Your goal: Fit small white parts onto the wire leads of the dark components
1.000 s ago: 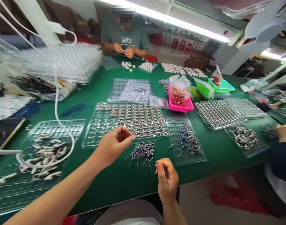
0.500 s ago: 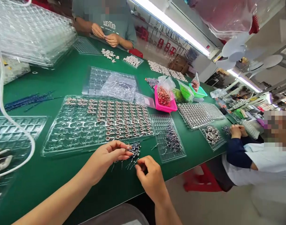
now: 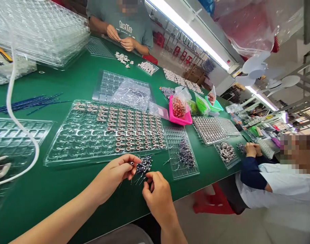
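Observation:
My left hand (image 3: 120,171) is closed in a pinch, with a small dark round-headed piece (image 3: 132,163) at its fingertips. Just beyond lies a loose pile of small dark-headed pieces with thin wire stems (image 3: 144,164) on the green table. My right hand (image 3: 158,191) has its fingers curled at the near edge of that pile; whatever its fingertips hold is too small to make out. Behind both hands is a large clear tray (image 3: 76,149), its right and far pockets filled with small pale pieces with round brown centres.
A smaller tray (image 3: 174,173) with more wire-stemmed pieces lies to the right. A pink basket (image 3: 180,118) holds bagged red parts. Blue strands (image 3: 30,103), a white cable (image 3: 11,101) and stacked clear trays (image 3: 50,37) are at left. Co-workers sit across and at right.
My left hand has turned slightly, bringing a dark round-headed piece into sight at its fingertips. My right hand has shifted a little left beside the pile. The whole view has tilted slightly.

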Available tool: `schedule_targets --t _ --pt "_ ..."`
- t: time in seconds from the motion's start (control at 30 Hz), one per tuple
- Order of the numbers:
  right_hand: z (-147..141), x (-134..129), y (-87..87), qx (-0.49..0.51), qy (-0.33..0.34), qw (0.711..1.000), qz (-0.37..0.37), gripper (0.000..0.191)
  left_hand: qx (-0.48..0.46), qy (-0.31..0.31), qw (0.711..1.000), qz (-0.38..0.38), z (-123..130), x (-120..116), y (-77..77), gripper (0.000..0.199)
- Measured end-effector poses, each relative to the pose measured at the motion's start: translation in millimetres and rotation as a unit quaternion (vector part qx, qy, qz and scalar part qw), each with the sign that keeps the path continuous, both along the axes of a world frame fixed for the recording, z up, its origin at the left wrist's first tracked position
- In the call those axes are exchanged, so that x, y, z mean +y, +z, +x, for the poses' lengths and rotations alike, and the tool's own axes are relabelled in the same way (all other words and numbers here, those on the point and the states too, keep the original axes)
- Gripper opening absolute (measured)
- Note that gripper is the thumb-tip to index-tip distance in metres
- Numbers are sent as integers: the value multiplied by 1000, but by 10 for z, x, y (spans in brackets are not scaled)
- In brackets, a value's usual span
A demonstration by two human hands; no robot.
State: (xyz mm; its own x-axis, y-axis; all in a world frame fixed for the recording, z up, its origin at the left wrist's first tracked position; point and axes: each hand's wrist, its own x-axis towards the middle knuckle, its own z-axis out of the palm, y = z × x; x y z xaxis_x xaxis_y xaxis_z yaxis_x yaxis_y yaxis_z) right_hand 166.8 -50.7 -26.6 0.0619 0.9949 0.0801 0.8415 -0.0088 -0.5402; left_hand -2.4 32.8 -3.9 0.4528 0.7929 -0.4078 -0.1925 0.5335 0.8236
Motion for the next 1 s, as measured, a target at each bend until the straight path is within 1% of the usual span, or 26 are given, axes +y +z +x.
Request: schedule_targets --t 0.13,0.37,0.47,0.53,0.6,0.63,0.7,0.8,0.87,0.9,0.93,1.0 --pt "11 -23 -28 6 -4 1000 5 26 2 -17 1000 6 23 -9 25 21" --pt "20 -6 -70 -1 13 1000 24 21 14 -38 999 13 29 -18 68 21" --pt "50 -9 -75 36 7 999 26 20 18 -39 999 19 26 -13 74 21" --pt "70 -19 -76 100 -20 994 23 17 19 -41 999 26 28 -15 62 21" --pt "77 -25 -80 205 -62 977 20 14 18 -47 998 31 34 -25 40 20" --pt "74 -23 -82 265 -83 961 20 15 17 -51 998 34 39 -35 30 19" --pt "53 -4 -88 373 -118 920 24 18 15 -64 997 40 51 -64 20 19" --pt "-8 58 -100 488 -143 859 57 20 16 -95 994 44 71 -115 43 23" --pt "-60 101 -110 535 -151 827 89 19 32 -119 991 45 83 -142 71 27" --pt "-88 116 -116 547 -154 816 102 18 41 -131 989 49 89 -151 82 29" --pt "-117 126 -122 553 -158 811 112 18 49 -143 987 56 94 -158 88 31" --pt "-168 129 -131 549 -164 809 127 19 57 -160 983 76 102 -162 85 31"
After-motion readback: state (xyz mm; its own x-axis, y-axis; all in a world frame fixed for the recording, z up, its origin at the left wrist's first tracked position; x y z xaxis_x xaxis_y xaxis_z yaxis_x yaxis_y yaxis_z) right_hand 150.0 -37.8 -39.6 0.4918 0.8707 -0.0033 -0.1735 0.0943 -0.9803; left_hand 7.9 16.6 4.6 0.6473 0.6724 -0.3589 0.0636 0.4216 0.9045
